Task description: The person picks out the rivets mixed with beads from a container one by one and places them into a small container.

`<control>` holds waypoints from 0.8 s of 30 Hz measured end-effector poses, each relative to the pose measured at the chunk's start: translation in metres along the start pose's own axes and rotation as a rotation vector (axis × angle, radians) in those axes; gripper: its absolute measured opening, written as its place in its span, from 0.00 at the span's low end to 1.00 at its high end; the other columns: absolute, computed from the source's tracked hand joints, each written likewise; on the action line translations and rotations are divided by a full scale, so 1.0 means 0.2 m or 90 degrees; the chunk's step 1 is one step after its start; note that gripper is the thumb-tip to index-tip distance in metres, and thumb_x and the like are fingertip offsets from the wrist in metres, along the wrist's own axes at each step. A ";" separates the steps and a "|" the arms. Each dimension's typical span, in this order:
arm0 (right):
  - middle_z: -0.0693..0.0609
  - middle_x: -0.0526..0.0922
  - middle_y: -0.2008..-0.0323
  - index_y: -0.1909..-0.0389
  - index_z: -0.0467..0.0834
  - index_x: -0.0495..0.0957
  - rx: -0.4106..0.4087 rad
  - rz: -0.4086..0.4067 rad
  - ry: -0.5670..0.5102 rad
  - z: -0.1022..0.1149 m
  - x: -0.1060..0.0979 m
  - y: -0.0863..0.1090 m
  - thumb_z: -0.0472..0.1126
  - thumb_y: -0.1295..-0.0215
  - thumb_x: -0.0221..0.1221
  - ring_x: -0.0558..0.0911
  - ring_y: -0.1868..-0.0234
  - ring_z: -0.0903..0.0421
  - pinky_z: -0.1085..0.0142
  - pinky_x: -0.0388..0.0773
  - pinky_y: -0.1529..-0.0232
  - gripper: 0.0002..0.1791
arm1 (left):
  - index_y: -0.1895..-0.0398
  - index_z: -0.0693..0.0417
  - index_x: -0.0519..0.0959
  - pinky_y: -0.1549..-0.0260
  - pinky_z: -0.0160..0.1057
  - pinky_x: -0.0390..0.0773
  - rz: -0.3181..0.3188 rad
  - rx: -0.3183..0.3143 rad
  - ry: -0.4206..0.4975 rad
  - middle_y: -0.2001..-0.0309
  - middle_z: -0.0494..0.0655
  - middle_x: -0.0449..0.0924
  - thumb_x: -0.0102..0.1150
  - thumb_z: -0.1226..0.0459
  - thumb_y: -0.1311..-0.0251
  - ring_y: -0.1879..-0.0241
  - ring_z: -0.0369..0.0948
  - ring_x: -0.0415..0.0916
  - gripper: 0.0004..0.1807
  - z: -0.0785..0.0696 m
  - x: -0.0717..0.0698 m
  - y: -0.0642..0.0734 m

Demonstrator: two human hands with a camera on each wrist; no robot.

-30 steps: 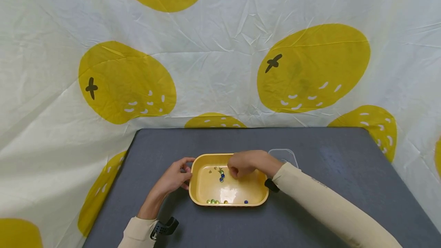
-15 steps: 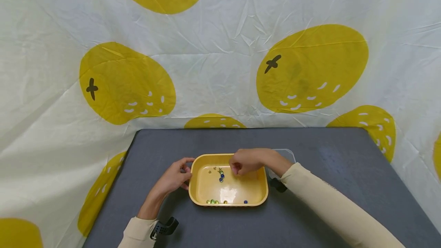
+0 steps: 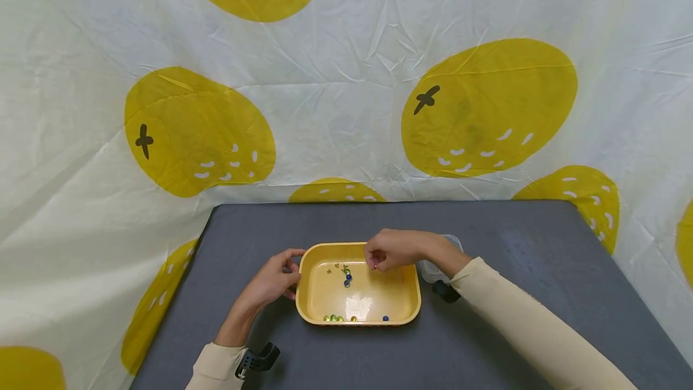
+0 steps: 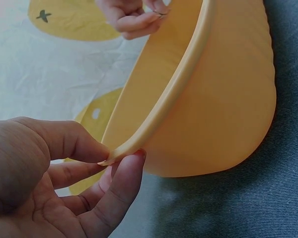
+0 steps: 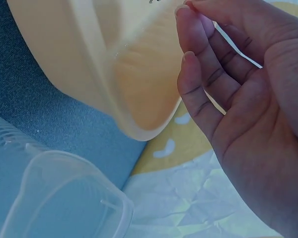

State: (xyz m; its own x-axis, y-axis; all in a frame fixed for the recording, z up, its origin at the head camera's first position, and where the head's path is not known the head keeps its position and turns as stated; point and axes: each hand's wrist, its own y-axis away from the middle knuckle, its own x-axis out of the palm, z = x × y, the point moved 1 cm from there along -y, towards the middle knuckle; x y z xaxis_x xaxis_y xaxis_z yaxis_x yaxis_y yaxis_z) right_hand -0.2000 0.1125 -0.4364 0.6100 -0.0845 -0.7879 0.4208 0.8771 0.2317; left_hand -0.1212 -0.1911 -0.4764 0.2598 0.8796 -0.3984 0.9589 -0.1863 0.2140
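A yellow plastic tub (image 3: 379, 303) stands on the table. My left hand (image 3: 273, 275) pinches its left rim between thumb and fingers, plainly seen in the left wrist view. Over the tub's far right part, my right hand (image 3: 395, 249) has thumb and fingertips together. The left wrist view shows a small, thin, dark metallic piece (image 4: 161, 15) between those fingertips; its kind is unclear. Blue marbles (image 3: 347, 283) lie mid-left in the tub near several tiny gold-coloured pieces (image 3: 337, 265). Green marbles (image 3: 333, 318), an amber marble (image 3: 354, 319) and another blue marble (image 3: 385, 318) line the near wall.
A clear plastic container (image 5: 64, 198) stands just right of the tub, partly hidden by my right forearm in the head view. The dark grey table (image 3: 260, 221) ends at a white curtain (image 3: 335, 131) with yellow fruit prints.
My right hand has risen slightly and shifted right and away from the tub floor, its fingertips now pinched together. The left hand stays on the rim.
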 end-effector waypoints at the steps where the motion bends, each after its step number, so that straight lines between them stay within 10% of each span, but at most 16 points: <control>1: 0.60 0.76 0.73 0.65 0.43 0.82 -0.002 -0.003 0.000 0.00 0.00 0.00 0.32 0.33 0.62 0.72 0.71 0.65 0.72 0.72 0.67 0.04 | 0.30 0.60 0.70 0.76 0.47 0.86 0.000 0.001 0.001 0.64 0.56 0.71 0.55 0.74 0.34 0.72 0.46 0.78 0.28 0.00 0.00 0.00; 24: 0.59 0.78 0.71 0.66 0.49 0.81 0.005 -0.046 -0.010 -0.04 -0.03 0.12 0.31 0.34 0.61 0.72 0.70 0.64 0.71 0.73 0.67 0.08 | 0.29 0.62 0.68 0.77 0.48 0.86 0.008 0.011 0.011 0.64 0.56 0.70 0.55 0.74 0.33 0.73 0.47 0.78 0.28 0.02 0.00 -0.01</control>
State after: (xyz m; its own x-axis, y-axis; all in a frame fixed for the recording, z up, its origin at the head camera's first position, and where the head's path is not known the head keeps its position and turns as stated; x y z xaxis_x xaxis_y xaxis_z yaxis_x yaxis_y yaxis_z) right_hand -0.1985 0.1381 -0.4300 0.5889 -0.1546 -0.7932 0.4691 0.8646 0.1797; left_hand -0.1231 -0.1923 -0.4809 0.2698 0.8847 -0.3802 0.9574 -0.2043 0.2040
